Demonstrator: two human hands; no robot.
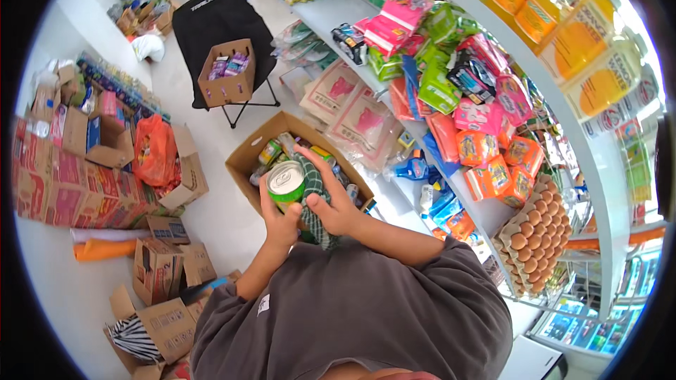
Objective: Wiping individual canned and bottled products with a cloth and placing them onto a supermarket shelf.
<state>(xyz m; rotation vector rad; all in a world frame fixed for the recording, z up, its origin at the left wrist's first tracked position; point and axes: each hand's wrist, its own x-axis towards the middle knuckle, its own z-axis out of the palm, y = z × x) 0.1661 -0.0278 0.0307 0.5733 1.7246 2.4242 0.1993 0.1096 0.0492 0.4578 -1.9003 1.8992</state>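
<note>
Around a green drink can [285, 181] with a silver pull-tab lid, my left hand [278, 220] is closed from the left side. My right hand [334, 198] holds a green checked cloth [315, 190] against the can's right side. Part of the cloth hangs below my right hand. Both hands are over an open cardboard box [244, 154] on the floor. Inside it lie several cans and bottles, among them a green-and-yellow can [270, 151]; my hands hide part of the contents.
Beyond the box stands a black folding chair [222, 26] bearing a small carton [228, 87] of purple packets. To the right, shelves [348, 13] hold colourful packets, juice bottles [591, 31] and an egg tray [538, 232]. Stacked cartons [68, 184] line the left wall, near an orange plastic bag [154, 148].
</note>
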